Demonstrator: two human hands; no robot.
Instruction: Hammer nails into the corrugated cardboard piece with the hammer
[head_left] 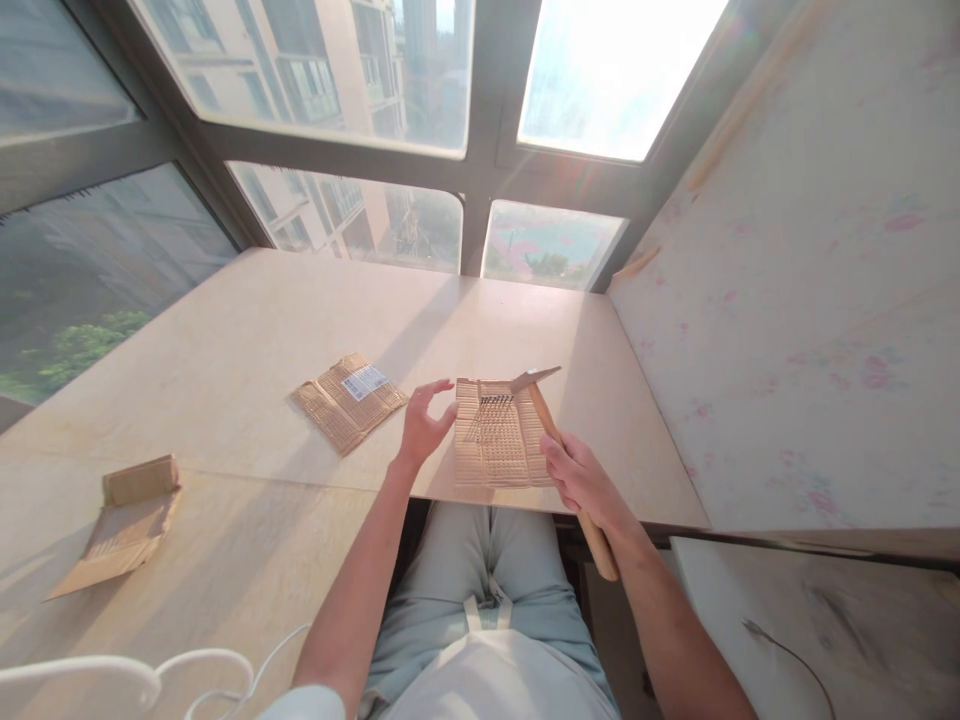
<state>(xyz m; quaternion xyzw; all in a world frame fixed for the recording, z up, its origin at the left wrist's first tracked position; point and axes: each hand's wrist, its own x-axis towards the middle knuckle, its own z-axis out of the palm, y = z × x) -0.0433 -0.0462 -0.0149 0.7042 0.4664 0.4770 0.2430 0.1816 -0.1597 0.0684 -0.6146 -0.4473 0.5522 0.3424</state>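
My right hand (pixel 579 478) is closed round the long wooden handle of a fork-like tool (pixel 525 384), whose metal tines rest over a corrugated cardboard piece (pixel 499 450) lying at the table's near edge. My left hand (pixel 424 425) hovers just left of that cardboard with its fingers apart and curled, holding nothing. The tool's handle runs back past my right wrist.
A second cardboard piece with a white label (pixel 349 400) lies to the left on the pale table (pixel 247 340). A folded cardboard scrap (pixel 124 520) sits at the far left. White cable (pixel 187 670) loops at the bottom left. Windows stand behind, a wall panel on the right.
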